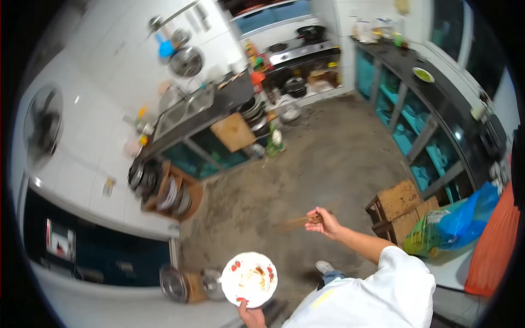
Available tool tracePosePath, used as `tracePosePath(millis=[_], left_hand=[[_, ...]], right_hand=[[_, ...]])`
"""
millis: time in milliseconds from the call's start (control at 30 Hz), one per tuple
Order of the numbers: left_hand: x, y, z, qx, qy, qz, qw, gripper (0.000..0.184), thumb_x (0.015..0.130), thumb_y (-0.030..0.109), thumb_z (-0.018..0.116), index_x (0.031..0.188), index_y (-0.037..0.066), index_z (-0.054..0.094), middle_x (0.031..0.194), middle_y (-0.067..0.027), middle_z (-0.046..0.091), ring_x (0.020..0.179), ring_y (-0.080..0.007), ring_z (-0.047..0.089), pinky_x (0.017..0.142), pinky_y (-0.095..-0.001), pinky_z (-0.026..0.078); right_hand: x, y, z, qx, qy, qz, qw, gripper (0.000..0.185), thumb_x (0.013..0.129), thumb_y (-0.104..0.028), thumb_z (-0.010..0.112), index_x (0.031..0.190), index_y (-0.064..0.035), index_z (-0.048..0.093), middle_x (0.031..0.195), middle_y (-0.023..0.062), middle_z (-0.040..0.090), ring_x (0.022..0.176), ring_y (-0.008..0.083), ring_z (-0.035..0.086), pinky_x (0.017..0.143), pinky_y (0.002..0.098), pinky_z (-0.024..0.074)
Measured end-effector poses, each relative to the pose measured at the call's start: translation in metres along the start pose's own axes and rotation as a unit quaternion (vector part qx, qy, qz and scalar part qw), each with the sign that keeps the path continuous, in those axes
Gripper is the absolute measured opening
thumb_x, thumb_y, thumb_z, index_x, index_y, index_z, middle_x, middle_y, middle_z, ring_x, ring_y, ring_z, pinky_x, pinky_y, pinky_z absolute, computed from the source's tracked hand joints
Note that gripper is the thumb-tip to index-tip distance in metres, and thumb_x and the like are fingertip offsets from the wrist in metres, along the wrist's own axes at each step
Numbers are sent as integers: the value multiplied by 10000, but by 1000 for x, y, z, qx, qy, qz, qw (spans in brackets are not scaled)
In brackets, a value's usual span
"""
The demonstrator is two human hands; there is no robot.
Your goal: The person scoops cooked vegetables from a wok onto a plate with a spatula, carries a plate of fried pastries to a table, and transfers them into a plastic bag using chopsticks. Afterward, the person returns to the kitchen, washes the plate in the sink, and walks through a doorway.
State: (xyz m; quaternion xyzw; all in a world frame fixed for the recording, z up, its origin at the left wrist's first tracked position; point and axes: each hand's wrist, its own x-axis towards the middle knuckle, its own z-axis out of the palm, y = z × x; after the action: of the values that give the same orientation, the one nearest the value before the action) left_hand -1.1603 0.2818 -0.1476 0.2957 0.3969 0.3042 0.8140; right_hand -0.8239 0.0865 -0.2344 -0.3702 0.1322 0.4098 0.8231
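My left hand grips the lower rim of a white plate with red designs near its edge. Brown food remains smear the plate's middle. Out in front of my body, my right hand is closed around wooden chopsticks, which point left and look blurred. Plate and chopsticks are well apart, both held above the grey floor.
A sink is set in the dark counter ahead on the left, near a gas stove. Glass-fronted cabinets line the right side. Wooden stools and a blue bag stand close by on my right.
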Motion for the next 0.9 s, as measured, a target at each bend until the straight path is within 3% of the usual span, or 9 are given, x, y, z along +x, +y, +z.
tracePosePath(millis=[100,233,267,367,567,600,733,867,900], left_hand=[[43,-5,22,3,-19,-55,998,575,823,144,559,1362,76,370,1323,-131,481,1173,-305,512,915,-465,481],[84,0,61,21,-43,-81,996,553,834,168,558,1346,57,380,1284,-131,516,1118,-299,558,871,-451,516],[90,-1,67,35,-67,-92,993,558,838,173,557,1354,60,377,1300,-135,497,1151,-294,530,889,-466,499],[107,-12,77,30,-43,-95,994,360,814,126,631,1154,42,544,1114,-95,567,1100,-234,494,1002,-388,363],[159,-21,100,9,-59,-103,993,301,828,105,591,1110,7,556,1078,-84,563,1005,-222,508,924,-347,400],[170,-28,98,112,-91,-43,989,318,828,107,588,1129,12,548,1086,-88,562,1027,-223,503,934,-341,392],[197,-21,147,36,-61,-93,993,369,839,141,574,1181,14,517,1112,-91,538,1060,-231,480,954,-349,364],[237,-20,209,77,-112,-108,985,476,801,139,632,1231,-4,486,1135,-105,515,1085,-205,475,951,-351,355],[251,-27,229,77,-147,-92,982,509,814,150,607,1279,24,444,1198,-114,500,1120,-233,481,945,-393,391]], right_hand=[[-1,-15,-30,16,42,-20,999,429,965,-358,389,1054,39,527,937,169,577,787,271,665,746,387,586],[-5,-36,-41,-15,150,-72,986,413,986,-317,336,1023,43,536,866,157,585,768,283,662,733,402,586],[-6,-39,-47,-18,165,-82,983,419,987,-322,332,1024,43,536,868,156,583,755,277,660,724,398,587],[-7,-53,-64,-32,200,-115,973,436,991,-339,329,1025,44,533,885,158,570,719,260,651,695,387,589],[-2,-100,-75,-48,236,-184,953,442,994,-353,331,1010,39,533,858,149,560,668,236,633,657,381,584],[0,-106,-81,-48,246,-186,950,446,994,-357,322,1008,36,534,847,145,562,665,236,631,661,386,584],[19,-137,-75,-30,278,-200,939,447,993,-358,316,1001,28,541,805,124,559,655,223,619,647,391,578],[62,-175,-64,-25,288,-238,927,442,990,-348,325,970,17,575,774,95,557,673,183,590,611,355,560],[72,-190,-66,-50,289,-268,918,448,990,-354,325,967,12,582,777,89,559,673,174,579,607,349,557]])
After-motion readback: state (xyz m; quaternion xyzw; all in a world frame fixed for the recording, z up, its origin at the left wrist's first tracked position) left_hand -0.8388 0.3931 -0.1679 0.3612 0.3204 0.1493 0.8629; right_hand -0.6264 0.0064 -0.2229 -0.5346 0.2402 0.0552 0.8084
